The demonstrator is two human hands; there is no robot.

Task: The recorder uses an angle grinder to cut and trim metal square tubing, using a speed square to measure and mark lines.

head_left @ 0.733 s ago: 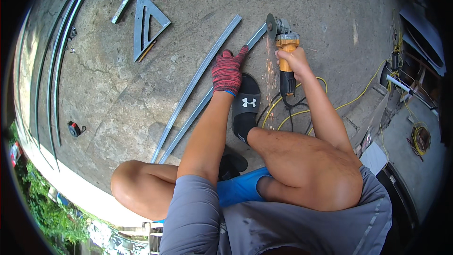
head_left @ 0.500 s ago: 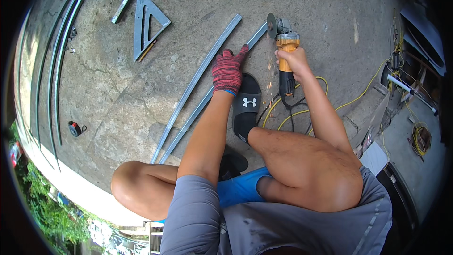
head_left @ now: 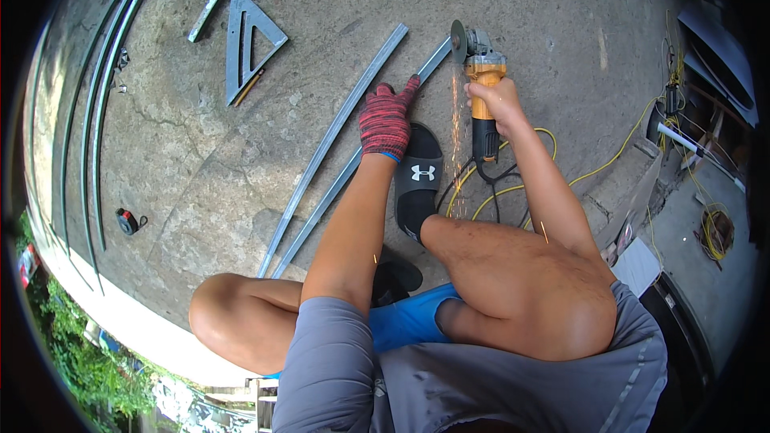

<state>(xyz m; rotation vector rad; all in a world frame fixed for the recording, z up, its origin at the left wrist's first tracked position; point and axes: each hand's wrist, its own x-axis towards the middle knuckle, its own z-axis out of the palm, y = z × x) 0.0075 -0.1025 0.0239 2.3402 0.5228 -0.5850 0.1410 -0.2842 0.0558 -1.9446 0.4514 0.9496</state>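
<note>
My left hand (head_left: 387, 122), in a red and black knitted glove, presses down over a narrow grey metal tube (head_left: 435, 61) on the concrete, one finger stretched along it. Bare, my right hand (head_left: 499, 103) grips the yellow and black body of an angle grinder (head_left: 486, 72). The grinder's disc (head_left: 459, 42) meets the far end of that tube, and orange sparks (head_left: 455, 120) stream down toward me. To the left of my gloved hand lies a second metal tube (head_left: 337, 128), roughly alongside the first. My foot in a black slide sandal (head_left: 419, 168) rests close beside the gloved hand.
A triangular speed square (head_left: 235, 44) and a pencil (head_left: 250, 87) lie at the far left, near another metal bar (head_left: 218, 0). Long thin bars (head_left: 100, 96) and a tape measure (head_left: 127, 220) are farther left. A yellow cord (head_left: 597, 172) crosses toward clutter at right.
The spark stream has become denser and brighter, with a few sparks flying near my arm and knee. The grinder and both hands have barely moved.
</note>
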